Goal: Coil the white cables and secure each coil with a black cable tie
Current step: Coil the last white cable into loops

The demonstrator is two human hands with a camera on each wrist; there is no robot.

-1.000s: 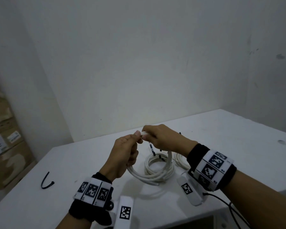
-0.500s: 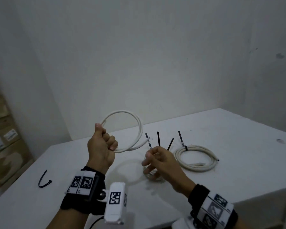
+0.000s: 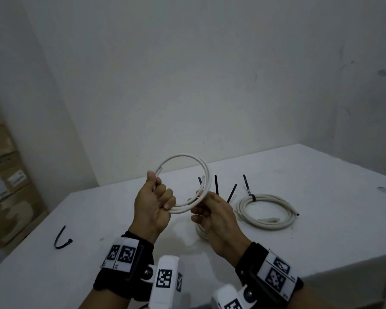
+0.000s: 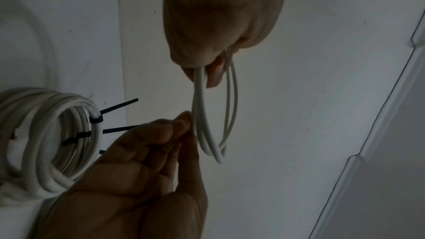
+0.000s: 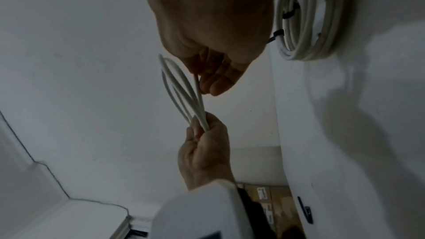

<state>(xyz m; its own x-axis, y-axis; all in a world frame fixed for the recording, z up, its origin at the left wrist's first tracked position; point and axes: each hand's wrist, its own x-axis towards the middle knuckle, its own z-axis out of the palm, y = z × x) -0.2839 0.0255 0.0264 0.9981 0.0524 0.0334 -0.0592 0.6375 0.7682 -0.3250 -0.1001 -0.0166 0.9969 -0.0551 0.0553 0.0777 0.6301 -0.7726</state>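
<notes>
I hold a loose white cable coil (image 3: pixel 206 175) up in the air above the white table (image 3: pixel 321 175). My left hand (image 3: pixel 163 197) grips its lower left side in a fist, with one cable end sticking out above the thumb. At the coil's lower right my right hand (image 3: pixel 198 200) pinches the strands. In the left wrist view the coil (image 4: pixel 200 108) hangs from the left hand (image 4: pixel 214 64), and the right hand's fingertips (image 4: pixel 184 121) touch it. In the right wrist view the right hand's fingers (image 5: pixel 214 83) sit on a strand of the coil (image 5: pixel 181 86).
A tied white coil (image 3: pixel 267 211) with a black tie (image 3: pixel 247 186) lies to the right. More tied coils (image 3: pixel 200 230) lie under my right hand, their black tie tails (image 3: pixel 216 184) sticking up. A loose black cable tie (image 3: pixel 61 238) lies far left. Cardboard boxes (image 3: pixel 5 186) stand beside the table.
My right hand has risen from above the tied coils to the held coil and now pinches it. My left hand has brought the coil right, toward the right hand.
</notes>
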